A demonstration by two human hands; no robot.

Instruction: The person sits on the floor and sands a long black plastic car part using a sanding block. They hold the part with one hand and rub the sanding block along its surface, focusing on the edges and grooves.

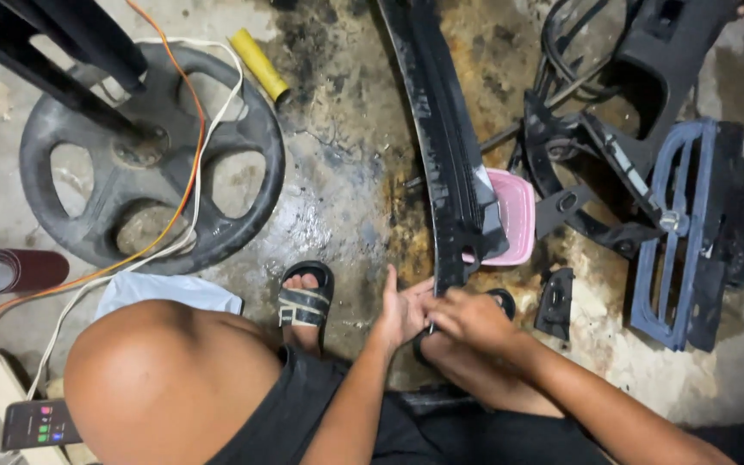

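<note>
1. While the person sits low over the stained concrete floor (337, 181), both hands meet at the near end of a long black plastic trim strip (445, 146).
2. The left hand (399, 312) lies open, fingers straight, touching the strip's end.
3. The right hand (468, 317) is closed around the same end; what its fingertips pinch I cannot tell.
4. The strip runs away from the hands, passing over a pink plastic stool (514, 215).
5. A black plastic wheel cover (152, 155) lies on the floor to the left, with orange and white cables across it.
6. A blue plastic grille (678, 232) lies on the right.
</note>
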